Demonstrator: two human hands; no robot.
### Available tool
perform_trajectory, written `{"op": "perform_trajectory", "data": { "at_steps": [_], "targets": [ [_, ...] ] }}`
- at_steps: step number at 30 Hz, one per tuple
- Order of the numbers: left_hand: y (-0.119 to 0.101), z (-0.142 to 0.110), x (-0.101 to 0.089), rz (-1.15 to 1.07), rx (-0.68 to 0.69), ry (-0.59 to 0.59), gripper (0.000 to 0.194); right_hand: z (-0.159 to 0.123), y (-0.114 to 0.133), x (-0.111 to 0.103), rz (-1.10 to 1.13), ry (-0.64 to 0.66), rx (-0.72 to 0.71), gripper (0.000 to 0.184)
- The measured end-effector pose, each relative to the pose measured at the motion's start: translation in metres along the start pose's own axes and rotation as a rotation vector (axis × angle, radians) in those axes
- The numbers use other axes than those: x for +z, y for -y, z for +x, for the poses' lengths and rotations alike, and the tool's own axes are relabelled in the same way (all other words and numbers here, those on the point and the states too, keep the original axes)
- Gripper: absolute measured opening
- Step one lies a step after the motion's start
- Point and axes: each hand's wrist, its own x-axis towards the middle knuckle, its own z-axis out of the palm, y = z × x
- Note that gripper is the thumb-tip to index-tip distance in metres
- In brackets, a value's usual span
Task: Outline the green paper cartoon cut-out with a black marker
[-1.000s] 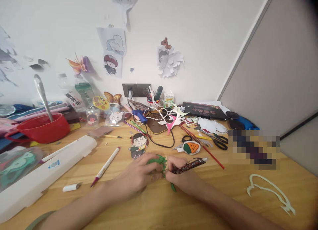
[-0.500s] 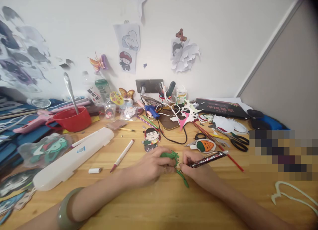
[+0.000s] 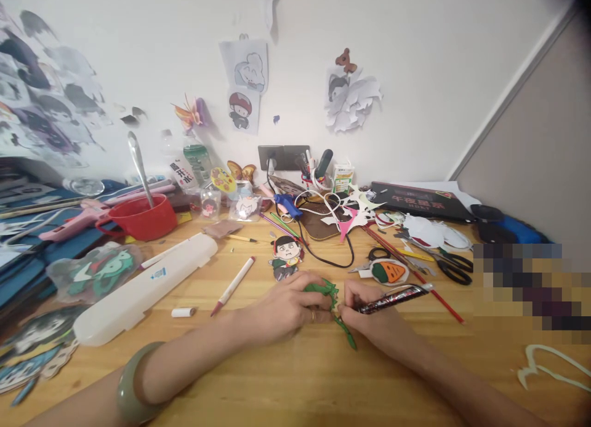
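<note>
Two hands in the head view, lower centre. Left hand [image 3: 289, 304]: fingers bent over the green cutout [image 3: 318, 287], holding it against the counter [image 3: 286, 384]. Right hand [image 3: 369, 307]: fingers closed round a dark pen [image 3: 394, 298]; tip hidden.

Risks, my guess: light left pressure could let the cutout slide and the pen skid; the thin green end poking out past the fingers could bend if the right hand leans on it. Uncapped marker [image 3: 233, 285], left of centre, could roll or stain if the left forearm bumps it; cap [image 3: 183, 312] lies apart, near it.

Containers: red mug [image 3: 148, 221], left, spoon [image 3: 140, 165] standing in it, other contents hidden. Cup [image 3: 308, 179], upper centre, holds pens. Clear bag [image 3: 99, 270], left, has a green figure inside. White case [image 3: 148, 291]: contents can't tell.
</note>
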Motion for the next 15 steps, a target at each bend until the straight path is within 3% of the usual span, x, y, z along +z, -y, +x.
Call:
{"op": "perform_trajectory", "data": {
  "at_steps": [15],
  "targets": [
    [-0.0014, 0.0, -0.0002, 0.041, 0.004, 0.025, 0.027, -0.0016, 0.0011, -0.0011, -0.012, 0.02, -0.017, 0.021]
  ]
}}
